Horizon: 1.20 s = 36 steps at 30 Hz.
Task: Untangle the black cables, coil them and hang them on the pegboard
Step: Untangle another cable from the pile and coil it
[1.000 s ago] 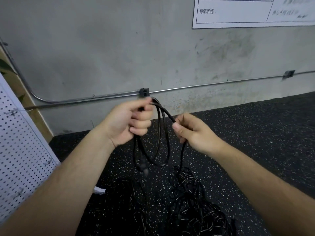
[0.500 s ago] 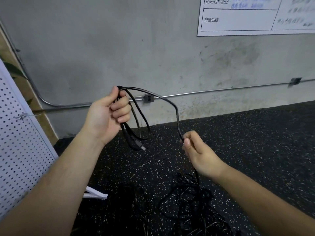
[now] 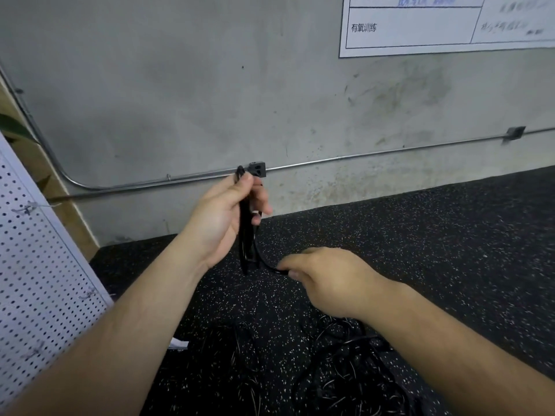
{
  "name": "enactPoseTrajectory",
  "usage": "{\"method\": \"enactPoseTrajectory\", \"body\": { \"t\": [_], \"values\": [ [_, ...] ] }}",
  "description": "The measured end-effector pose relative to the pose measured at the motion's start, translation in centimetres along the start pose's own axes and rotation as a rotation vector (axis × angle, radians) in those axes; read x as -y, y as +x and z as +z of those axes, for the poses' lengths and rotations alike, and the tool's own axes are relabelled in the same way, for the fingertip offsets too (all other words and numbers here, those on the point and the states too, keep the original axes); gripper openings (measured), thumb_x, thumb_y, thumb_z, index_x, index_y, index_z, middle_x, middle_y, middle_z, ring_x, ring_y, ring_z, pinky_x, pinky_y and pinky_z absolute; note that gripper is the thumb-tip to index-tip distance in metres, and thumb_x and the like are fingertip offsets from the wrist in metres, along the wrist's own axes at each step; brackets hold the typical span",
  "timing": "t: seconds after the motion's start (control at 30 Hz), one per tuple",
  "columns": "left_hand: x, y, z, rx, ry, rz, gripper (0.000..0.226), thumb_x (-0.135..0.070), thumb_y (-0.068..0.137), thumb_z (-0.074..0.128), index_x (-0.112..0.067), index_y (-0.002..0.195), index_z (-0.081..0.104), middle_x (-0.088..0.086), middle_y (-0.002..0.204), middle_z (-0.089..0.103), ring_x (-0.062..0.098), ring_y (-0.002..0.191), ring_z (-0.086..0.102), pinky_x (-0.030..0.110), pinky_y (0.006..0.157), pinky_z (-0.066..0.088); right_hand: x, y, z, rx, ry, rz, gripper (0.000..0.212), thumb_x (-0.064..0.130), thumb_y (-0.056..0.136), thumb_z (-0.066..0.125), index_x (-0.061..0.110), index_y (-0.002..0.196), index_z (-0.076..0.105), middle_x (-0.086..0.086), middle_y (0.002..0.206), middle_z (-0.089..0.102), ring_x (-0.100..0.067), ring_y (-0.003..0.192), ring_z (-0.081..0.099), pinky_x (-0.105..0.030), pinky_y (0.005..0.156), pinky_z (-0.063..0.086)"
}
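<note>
While in two hands (image 3: 220, 219) (image 3: 326, 279), one cable (image 3: 247, 244).

This is a gym or training room, plainly finished. Black rubber flooring (image 3: 435, 235) flecked with white covers the ground, and a white wall chart (image 3: 420, 25) has a printed row reading 有氧训练, aerobic training. Exposed metal conduit (image 3: 360, 159) runs along the scuffed concrete wall (image 3: 180, 85), with a white pegboard (image 3: 36, 265) at the left.
</note>
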<state>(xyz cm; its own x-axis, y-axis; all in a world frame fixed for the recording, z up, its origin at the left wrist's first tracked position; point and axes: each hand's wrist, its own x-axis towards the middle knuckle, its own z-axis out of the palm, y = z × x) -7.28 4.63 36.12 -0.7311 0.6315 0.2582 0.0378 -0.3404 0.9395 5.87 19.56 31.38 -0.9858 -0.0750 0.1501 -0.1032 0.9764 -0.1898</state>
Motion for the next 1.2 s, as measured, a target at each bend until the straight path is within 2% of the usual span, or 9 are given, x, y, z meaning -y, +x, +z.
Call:
{"method": "enactPoseTrajectory", "body": {
  "t": [0.1,0.2,0.37,0.5,0.57,0.77,0.9,1.07,1.2],
  "values": [
    [1.0,-0.5,1.0,0.066,0.281,-0.012,0.017,-0.021,0.107,0.044,-0.009,0.109,0.056,0.003,0.085,0.075,0.022,0.08,0.072,0.026,0.062,0.05,0.8,0.3,-0.5,-0.084,0.098,-0.004,0.021,0.028,0.106,0.048,0.023,0.117,0.064,0.004,0.102,0.066,-0.017,0.089,0.064,-0.037,0.078,0.053],
    [2.1,-0.8,1.7,0.111,0.566,-0.023,0.016,-0.029,0.107,0.045,-0.02,0.106,0.059,-0.01,0.088,0.076,0.006,0.08,0.07,0.024,0.07,0.053,1.0,0.5,-1.3,-0.196,0.26,0.005,0.015,0.027,0.103,0.057,0.018,0.093,0.065,0.018,0.079,0.055,0.002,0.062,0.054,-0.02,0.06,0.041],
    [2.4,-1.0,2.2,0.128,0.835,-0.017,0.018,-0.039,0.107,0.044,-0.03,0.104,0.059,-0.017,0.073,0.063,-0.005,0.057,0.056,0.025,0.061,0.044,0.7,0.5,-1.8,-0.376,0.457,0.045,0.018,0.027,0.097,0.067,0.029,0.08,0.059,0.009,0.077,0.069,-0.009,0.069,0.064,-0.034,0.069,0.053],
    [2.1,-0.7,2.5,-0.003,0.496,-0.081,0.025,-0.032,0.107,0.047,-0.018,0.093,0.062,-0.015,0.047,0.043,0.002,0.042,0.035,0.025,0.047,0.027,0.1,0.6,-1.4,-0.488,0.729,0.174,0.026,0.039,0.092,0.072,0.02,0.089,0.054,0.004,0.071,0.068,-0.011,0.06,0.06,-0.032,0.063,0.052],
    [0.9,-0.4,1.9,-0.089,0.229,-0.067,0.027,-0.03,0.107,0.046,-0.011,0.094,0.059,-0.014,0.049,0.035,0.004,0.043,0.027,0.021,0.045,0.023,-1.3,0.3,-0.2,-0.38,0.878,0.201,0.023,0.036,0.098,0.063,0.017,0.093,0.052,0.005,0.067,0.064,-0.012,0.061,0.06,-0.035,0.067,0.054],
    [-2.0,0.7,-1.2,-0.272,-0.162,0.04,0.029,-0.029,0.109,0.044,-0.01,0.091,0.057,-0.009,0.052,0.033,0.004,0.043,0.024,0.021,0.047,0.021,-4.5,-0.9,4.8,-0.004,0.663,0.274,0.03,0.045,0.106,0.042,0.026,0.088,0.058,0.005,0.082,0.07,-0.007,0.071,0.059,-0.035,0.071,0.052],
    [-1.0,0.7,-1.0,-0.201,-0.059,0.023,0.026,-0.028,0.109,0.043,-0.009,0.096,0.056,-0.007,0.058,0.036,0.007,0.047,0.028,0.022,0.047,0.029,-4.6,-0.2,4.8,0.004,0.554,0.299,0.02,0.04,0.108,0.04,0.029,0.098,0.052,0.009,0.091,0.073,-0.005,0.077,0.064,-0.03,0.069,0.051],
    [0.0,0.7,-1.2,-0.155,0.376,-0.059,0.019,-0.026,0.109,0.044,-0.014,0.1,0.055,-0.005,0.064,0.062,0.011,0.052,0.051,0.024,0.05,0.037,-4.9,0.8,3.1,-0.247,0.664,0.349,0.015,0.034,0.109,0.04,0.026,0.1,0.049,0.008,0.086,0.075,-0.006,0.083,0.069,-0.036,0.081,0.055],
    [0.6,0.4,-1.3,-0.093,0.374,-0.206,0.019,-0.022,0.109,0.043,-0.007,0.105,0.055,0.005,0.073,0.072,0.017,0.059,0.063,0.023,0.05,0.041,-4.7,1.0,1.9,-0.39,0.611,0.337,0.023,0.038,0.109,0.038,0.029,0.116,0.057,0.005,0.075,0.071,-0.008,0.061,0.062,-0.027,0.054,0.05]
  ]
}}
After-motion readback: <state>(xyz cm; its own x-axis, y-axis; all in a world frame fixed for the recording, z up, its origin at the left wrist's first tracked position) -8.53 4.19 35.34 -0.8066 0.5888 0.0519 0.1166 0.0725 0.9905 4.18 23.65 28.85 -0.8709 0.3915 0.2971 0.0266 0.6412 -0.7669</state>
